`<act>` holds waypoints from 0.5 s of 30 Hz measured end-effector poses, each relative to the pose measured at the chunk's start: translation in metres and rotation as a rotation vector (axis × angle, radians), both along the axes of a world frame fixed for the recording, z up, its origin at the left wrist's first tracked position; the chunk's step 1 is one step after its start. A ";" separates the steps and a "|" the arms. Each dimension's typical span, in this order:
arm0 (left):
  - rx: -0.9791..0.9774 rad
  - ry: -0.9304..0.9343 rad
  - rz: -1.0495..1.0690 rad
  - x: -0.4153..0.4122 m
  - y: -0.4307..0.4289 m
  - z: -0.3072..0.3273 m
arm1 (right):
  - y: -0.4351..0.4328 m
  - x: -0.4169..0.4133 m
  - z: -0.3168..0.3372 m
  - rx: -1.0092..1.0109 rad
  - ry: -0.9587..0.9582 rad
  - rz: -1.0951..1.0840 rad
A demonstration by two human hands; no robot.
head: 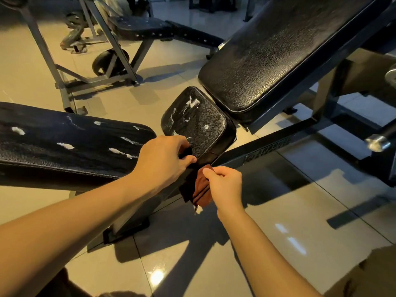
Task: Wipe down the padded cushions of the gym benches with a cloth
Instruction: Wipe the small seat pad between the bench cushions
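Rust-brown cloth (202,190) hangs just below the near corner of the smeared seat cushion (199,123), pinched by the right hand (224,182) and, seemingly, gripped at its dark upper edge by the left hand (164,156), nearer the pad.

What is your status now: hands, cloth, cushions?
Left hand grips dark end of cloth at near edge of seat cushion; right hand pinches its brown part. White smears on seat cushion and long cushion. Nothing in the way.
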State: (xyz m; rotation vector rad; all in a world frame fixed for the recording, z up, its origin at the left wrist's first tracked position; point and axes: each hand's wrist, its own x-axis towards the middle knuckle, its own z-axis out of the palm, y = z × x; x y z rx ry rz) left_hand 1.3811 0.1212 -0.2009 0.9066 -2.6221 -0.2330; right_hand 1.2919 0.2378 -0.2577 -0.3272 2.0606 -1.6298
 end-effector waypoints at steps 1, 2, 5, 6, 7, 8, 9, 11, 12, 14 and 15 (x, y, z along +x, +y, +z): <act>0.003 -0.001 0.000 0.000 0.001 0.001 | 0.000 0.000 0.001 -0.002 -0.010 -0.005; 0.004 -0.001 -0.002 -0.001 0.000 0.001 | -0.002 -0.002 0.002 -0.023 -0.009 -0.022; 0.004 0.000 -0.010 -0.001 -0.003 -0.001 | -0.006 -0.007 0.006 -0.059 -0.021 -0.041; 0.005 -0.002 -0.006 -0.001 -0.002 -0.001 | -0.005 -0.006 0.004 -0.049 -0.038 -0.029; 0.004 0.000 -0.001 0.000 -0.002 -0.002 | -0.003 -0.005 0.002 -0.033 -0.054 -0.013; 0.005 0.001 0.004 0.001 -0.001 -0.001 | -0.002 -0.003 0.001 -0.017 -0.059 -0.002; 0.009 0.004 0.003 0.001 -0.001 -0.001 | -0.002 -0.002 0.003 -0.013 -0.049 -0.004; 0.012 0.014 -0.008 0.001 -0.001 -0.001 | -0.004 -0.005 0.008 -0.061 0.001 -0.031; 0.007 0.015 -0.010 0.000 -0.002 -0.002 | -0.006 -0.007 0.009 -0.081 0.017 -0.043; -0.004 0.011 -0.009 0.000 -0.002 -0.004 | -0.005 -0.006 0.007 -0.061 0.010 -0.033; -0.010 0.013 -0.005 0.000 -0.002 -0.005 | -0.004 -0.004 0.004 -0.041 -0.007 -0.013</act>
